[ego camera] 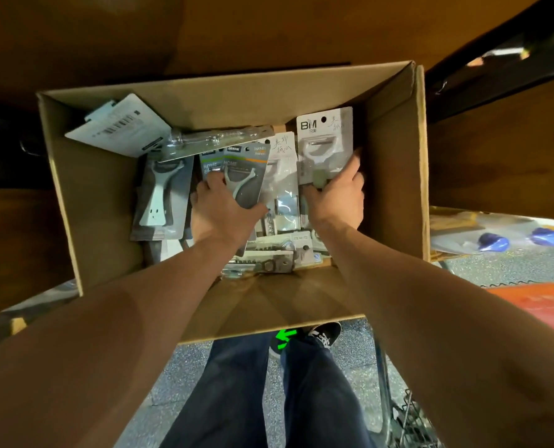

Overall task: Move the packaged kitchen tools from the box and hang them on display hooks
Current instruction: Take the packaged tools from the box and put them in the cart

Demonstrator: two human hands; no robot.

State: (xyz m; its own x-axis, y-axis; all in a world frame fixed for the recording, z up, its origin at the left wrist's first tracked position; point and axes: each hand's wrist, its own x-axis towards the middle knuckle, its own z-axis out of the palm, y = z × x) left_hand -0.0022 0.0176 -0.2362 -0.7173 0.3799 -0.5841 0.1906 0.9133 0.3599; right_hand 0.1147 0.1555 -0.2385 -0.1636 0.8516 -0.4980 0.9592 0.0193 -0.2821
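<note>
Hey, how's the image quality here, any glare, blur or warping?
Head view: dim, warm light; wide-angle warping bows the cardboard box and stretches the forearms; sheen on the BM peeler pack in the right hand; the left hand on the grey peeler pack looks sharp; far corners fall dark.

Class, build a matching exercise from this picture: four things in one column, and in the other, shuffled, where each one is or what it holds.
Column one
1 left hand
2 right hand
3 barcode card
4 black shoe

Column two
a holds the white BM pack
b on the floor below the box
c holds a dark peeler pack
d leans in the box's far left corner

Pairs: 1-c, 2-a, 3-d, 4-b
</note>
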